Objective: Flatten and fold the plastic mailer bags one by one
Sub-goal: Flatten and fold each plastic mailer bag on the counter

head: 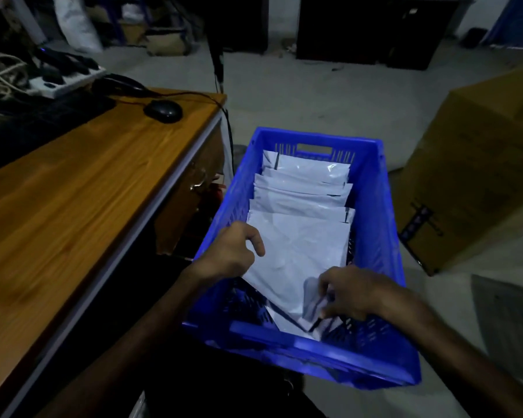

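Seemingly, both hands (233,251) (349,292) pinch an unlabelled white mailer (299,251) inside the blue crate (378,206).

— Where does the view look from?

— There is one only, worn on the person's head. It faces forward and steeply down, so both forearms come in from the bottom edge.

— How near is it?

— Close over the blue crate (375,224), whose near rim runs just above the bottom of the picture. The left hand (230,251) and right hand (354,294) sit near the centre.

— And wider out?

— The wide angle bends the edges. The wooden desk (73,191) fills the left side, its far right corner reaching toward the top middle; a cardboard box (477,170) stands on the right, with floor beyond.

— Any shared part?

— None; no second view exists.
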